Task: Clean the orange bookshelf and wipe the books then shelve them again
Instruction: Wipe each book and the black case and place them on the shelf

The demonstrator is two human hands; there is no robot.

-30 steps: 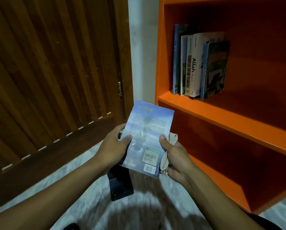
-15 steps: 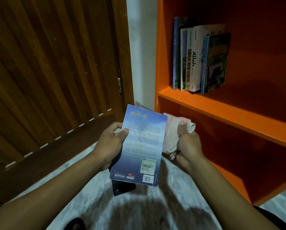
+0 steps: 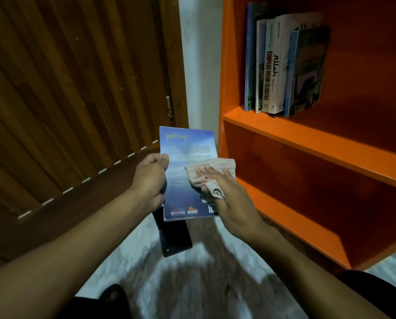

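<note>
Plainly the book (image 3: 187, 173) is a thin paperback, and I'd judge it light, a bit floppy, its glossy cover likely slick, so best taken along a long edge as it is now. At nine o'clock of it the left hand (image 3: 149, 180) clamps that edge, thumb on top and fingers curled beneath. The book hangs in mid-air, back cover up, in front of the shelf (image 3: 307, 146). At three o'clock the right hand (image 3: 229, 196) lies nearly flat, fingers straight, pressing a soft cloth (image 3: 209, 174) onto the cover. Up at one o'clock five books (image 3: 284, 65) stand on the shelf.
</note>
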